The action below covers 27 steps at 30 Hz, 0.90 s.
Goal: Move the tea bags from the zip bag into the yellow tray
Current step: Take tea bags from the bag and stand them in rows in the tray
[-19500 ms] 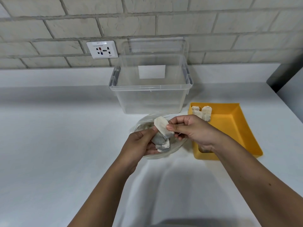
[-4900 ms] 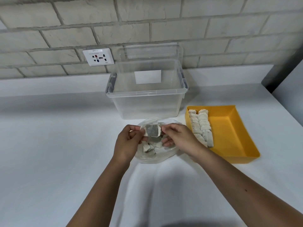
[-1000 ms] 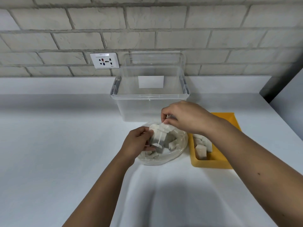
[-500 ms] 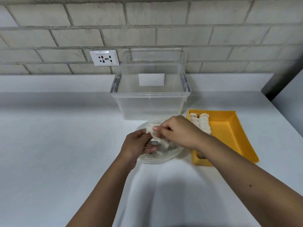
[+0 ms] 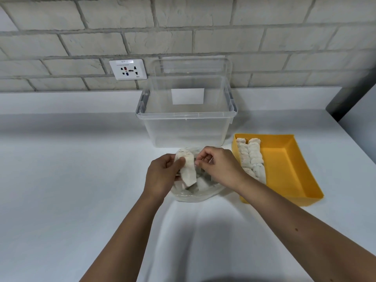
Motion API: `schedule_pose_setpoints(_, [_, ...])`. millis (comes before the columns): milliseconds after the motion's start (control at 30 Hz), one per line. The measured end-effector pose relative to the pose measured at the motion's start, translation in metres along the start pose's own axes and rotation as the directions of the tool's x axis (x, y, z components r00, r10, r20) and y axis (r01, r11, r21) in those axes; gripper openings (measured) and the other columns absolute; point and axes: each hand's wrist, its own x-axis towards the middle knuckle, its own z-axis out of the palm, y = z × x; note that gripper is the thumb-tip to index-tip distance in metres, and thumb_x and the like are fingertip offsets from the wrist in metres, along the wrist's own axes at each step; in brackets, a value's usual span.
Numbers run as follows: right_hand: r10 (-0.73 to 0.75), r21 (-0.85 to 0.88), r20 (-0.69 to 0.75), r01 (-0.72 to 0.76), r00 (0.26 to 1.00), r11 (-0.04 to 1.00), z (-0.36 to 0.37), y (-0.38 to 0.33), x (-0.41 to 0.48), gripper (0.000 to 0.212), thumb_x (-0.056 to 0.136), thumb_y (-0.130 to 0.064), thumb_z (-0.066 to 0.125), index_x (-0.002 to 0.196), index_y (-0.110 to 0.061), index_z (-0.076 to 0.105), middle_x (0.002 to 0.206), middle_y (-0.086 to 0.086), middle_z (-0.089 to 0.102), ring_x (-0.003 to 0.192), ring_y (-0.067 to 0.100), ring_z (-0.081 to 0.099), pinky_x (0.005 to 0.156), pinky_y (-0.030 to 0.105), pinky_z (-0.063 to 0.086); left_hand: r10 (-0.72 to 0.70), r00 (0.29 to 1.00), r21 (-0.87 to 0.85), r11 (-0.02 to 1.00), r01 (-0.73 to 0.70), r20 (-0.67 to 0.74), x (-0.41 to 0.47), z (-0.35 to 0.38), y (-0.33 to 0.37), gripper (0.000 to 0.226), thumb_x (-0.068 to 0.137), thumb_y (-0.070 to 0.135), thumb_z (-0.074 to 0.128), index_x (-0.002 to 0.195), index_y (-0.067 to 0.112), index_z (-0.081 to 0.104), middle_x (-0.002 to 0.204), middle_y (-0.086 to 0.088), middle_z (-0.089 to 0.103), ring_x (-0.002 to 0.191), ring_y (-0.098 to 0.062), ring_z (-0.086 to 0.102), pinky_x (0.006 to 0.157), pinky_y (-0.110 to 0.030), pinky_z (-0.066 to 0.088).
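A clear zip bag [image 5: 195,195] lies on the white counter with several pale tea bags inside. Over its open mouth, my left hand [image 5: 162,176] pinches one white tea bag [image 5: 188,169] at its left side. My right hand [image 5: 217,165] has its fingers curled and pinches the same tea bag's right edge or its string. The yellow tray [image 5: 289,169] sits just right of the bag. Two rows of tea bags [image 5: 251,157] lie along its left wall, partly hidden by my right wrist.
An empty clear plastic bin [image 5: 186,117] stands behind the zip bag against the brick wall. A wall socket [image 5: 128,69] is mounted to its left. The white counter [image 5: 71,169] stretches left and toward me. A dark edge [image 5: 350,98] bounds the far right.
My right hand has come back from above the tray to the bag. Both hands now hold a tea bag over the bag's mouth.
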Motion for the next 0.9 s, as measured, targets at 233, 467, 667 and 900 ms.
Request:
schedule_pose_setpoints(233, [0.018, -0.334, 0.353, 0.108, 0.935, 0.937, 0.024, 0.012, -0.005, 0.024, 0.078, -0.02, 0.073, 0.099, -0.031, 0.072, 0.092, -0.012, 0.065, 0.089, 0.011, 0.06, 0.076, 0.03, 0.052, 0.021, 0.998, 0.08, 0.997, -0.016, -0.063, 0.002, -0.011, -0.003, 0.015, 0.082, 0.039, 0.065, 0.084, 0.027, 0.075, 0.084, 0.0, 0.077, 0.088, -0.028, 0.073, 0.09, -0.053, 0.056])
schedule_pose_setpoints(467, [-0.06, -0.385, 0.302, 0.18, 0.951, 0.905, 0.028, 0.017, -0.005, 0.016, 0.084, -0.037, 0.068, 0.096, -0.03, 0.075, 0.1, -0.008, 0.069, 0.097, 0.016, 0.062, 0.076, 0.033, 0.052, 0.024, 0.996, 0.065, 0.998, -0.018, -0.088, 0.005, -0.012, -0.006, 0.014, 0.092, 0.028, 0.064, 0.087, 0.024, 0.077, 0.082, 0.001, 0.077, 0.086, -0.024, 0.074, 0.089, -0.05, 0.058])
schedule_pose_setpoints(667, [-0.087, -0.167, 0.183, 0.118, 0.979, 0.979, -0.017, 0.014, -0.008, 0.008, 0.087, -0.028, 0.071, 0.091, -0.025, 0.076, 0.086, -0.01, 0.07, 0.078, 0.005, 0.063, 0.074, 0.027, 0.051, -0.004, 0.993, 0.014, 1.0, 0.006, -0.119, 0.006, -0.016, -0.006, 0.016, 0.096, 0.02, 0.061, 0.09, 0.017, 0.076, 0.083, -0.007, 0.077, 0.086, -0.028, 0.074, 0.075, -0.036, 0.062])
schedule_pose_setpoints(900, [-0.142, 0.138, -0.137, 0.16, 0.98, 0.977, -0.041, -0.003, -0.02, 0.006, 0.088, -0.023, 0.07, 0.09, -0.024, 0.076, 0.076, -0.008, 0.073, 0.062, 0.007, 0.065, 0.065, 0.028, 0.055, -0.093, 0.995, -0.022, 0.995, 0.093, -0.046, 0.003, -0.004, -0.002, 0.018, 0.095, 0.017, 0.061, 0.088, 0.011, 0.076, 0.088, -0.017, 0.076, 0.086, -0.036, 0.073, 0.069, -0.039, 0.063])
